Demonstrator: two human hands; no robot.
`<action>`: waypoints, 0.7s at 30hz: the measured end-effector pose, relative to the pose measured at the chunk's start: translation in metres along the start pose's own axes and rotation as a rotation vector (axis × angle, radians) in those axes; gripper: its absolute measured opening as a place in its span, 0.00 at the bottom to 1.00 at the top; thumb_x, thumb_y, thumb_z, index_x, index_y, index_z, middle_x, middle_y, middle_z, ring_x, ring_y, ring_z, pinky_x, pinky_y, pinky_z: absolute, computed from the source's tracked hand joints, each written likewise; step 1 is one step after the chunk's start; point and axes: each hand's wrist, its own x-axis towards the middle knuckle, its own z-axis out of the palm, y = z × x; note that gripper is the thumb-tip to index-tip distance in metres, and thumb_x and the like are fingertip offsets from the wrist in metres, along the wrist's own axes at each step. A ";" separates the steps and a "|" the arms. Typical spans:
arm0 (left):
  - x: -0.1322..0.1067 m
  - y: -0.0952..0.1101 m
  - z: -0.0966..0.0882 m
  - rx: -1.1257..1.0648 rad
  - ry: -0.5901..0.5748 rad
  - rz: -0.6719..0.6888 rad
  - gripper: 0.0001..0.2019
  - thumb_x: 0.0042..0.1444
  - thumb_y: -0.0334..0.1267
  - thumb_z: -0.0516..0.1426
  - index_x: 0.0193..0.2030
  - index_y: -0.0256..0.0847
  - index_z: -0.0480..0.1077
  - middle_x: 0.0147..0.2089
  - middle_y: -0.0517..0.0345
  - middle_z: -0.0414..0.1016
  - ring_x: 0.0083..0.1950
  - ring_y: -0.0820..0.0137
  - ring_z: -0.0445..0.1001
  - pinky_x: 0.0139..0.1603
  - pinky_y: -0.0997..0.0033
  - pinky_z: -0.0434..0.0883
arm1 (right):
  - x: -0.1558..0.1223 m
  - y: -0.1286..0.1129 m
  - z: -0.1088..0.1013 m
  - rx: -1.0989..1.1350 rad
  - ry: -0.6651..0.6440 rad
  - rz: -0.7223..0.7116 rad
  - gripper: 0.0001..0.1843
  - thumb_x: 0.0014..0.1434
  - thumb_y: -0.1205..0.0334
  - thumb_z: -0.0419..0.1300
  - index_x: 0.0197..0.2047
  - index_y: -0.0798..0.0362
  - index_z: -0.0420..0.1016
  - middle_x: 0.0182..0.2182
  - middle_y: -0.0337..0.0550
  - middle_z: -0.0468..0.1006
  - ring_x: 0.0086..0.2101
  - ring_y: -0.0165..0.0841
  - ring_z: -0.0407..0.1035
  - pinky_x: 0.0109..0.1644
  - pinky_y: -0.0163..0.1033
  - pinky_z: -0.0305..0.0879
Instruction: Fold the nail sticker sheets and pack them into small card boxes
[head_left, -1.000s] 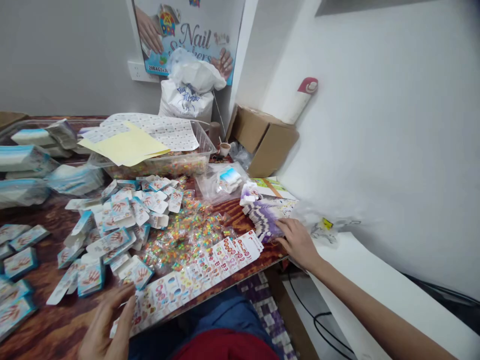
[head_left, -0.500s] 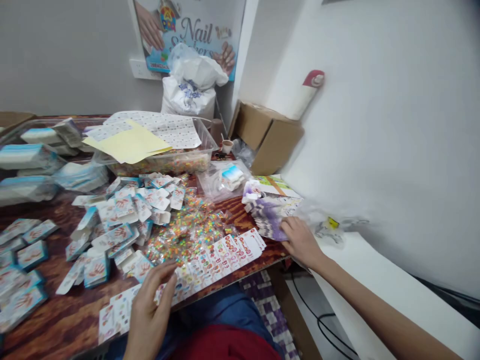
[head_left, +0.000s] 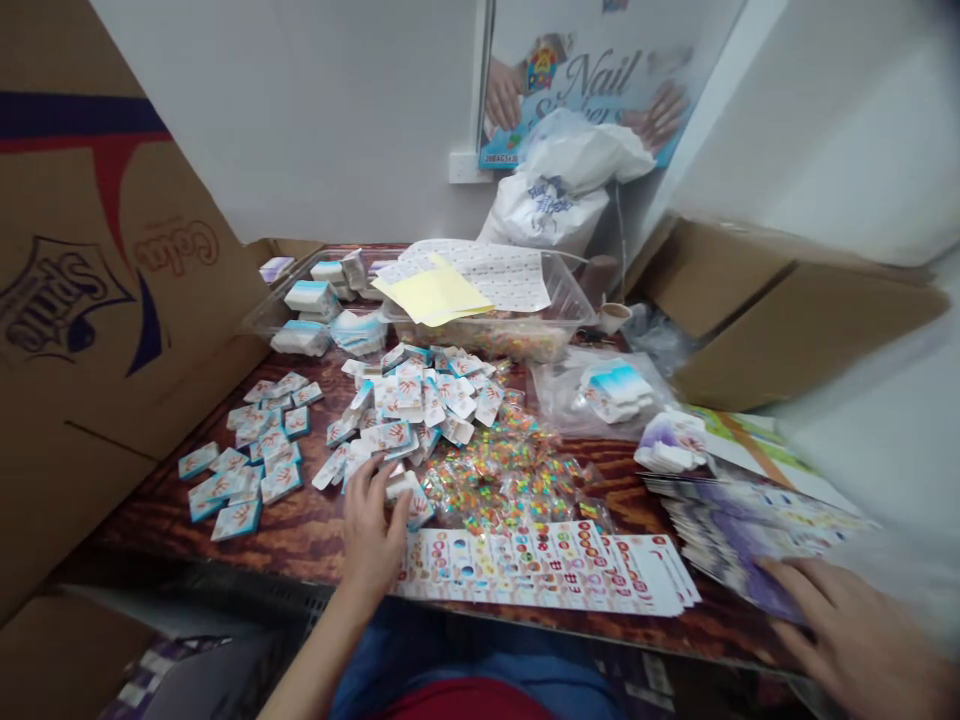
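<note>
Far left, a cardboard carton [head_left: 112,400] printed "Sprite" and "Cola"; beside it on the wood-grain counter [head_left: 319,535], a loose group of closed small boxes [head_left: 236,520], white and blue, hand motif on top; behind these, wrapped blue-and-white bundles [head_left: 311,298] stand in and by clear trays.

Next, a heap of similar cartons [head_left: 409,395], several with flaps up; left hand [head_left: 373,525] at the heap's near edge, palm down, fingers a little bent, thumb apart from them; a white-and-blue box lies by the thumb; cannot tell whether it is pinched.

Just right of this hand, overlapping sticker sheets [head_left: 540,575] run in a row along the near edge; behind them, a spread of candy packets [head_left: 487,470], multicoloured, touching the heap; farther back, a clear tray [head_left: 574,300] with yellow paper [head_left: 435,292] and a white printed sheet [head_left: 517,275] across its top; a white sack [head_left: 551,210] behind.

Further right, a clear plastic bag [head_left: 555,395] with blue-and-white pieces; then fanned purple-and-white packets [head_left: 720,525]; right hand [head_left: 855,610], blurred, has its fingers on their near end, thumb spread lower; firmness of grip cannot be told.
</note>
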 end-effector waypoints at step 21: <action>0.040 -0.043 0.023 0.148 0.047 0.059 0.32 0.57 0.50 0.58 0.68 0.51 0.58 0.74 0.52 0.50 0.72 0.43 0.52 0.69 0.37 0.51 | 0.039 -0.024 -0.063 -0.120 -0.346 0.165 0.09 0.54 0.72 0.57 0.39 0.51 0.68 0.38 0.50 0.72 0.40 0.46 0.64 0.42 0.45 0.61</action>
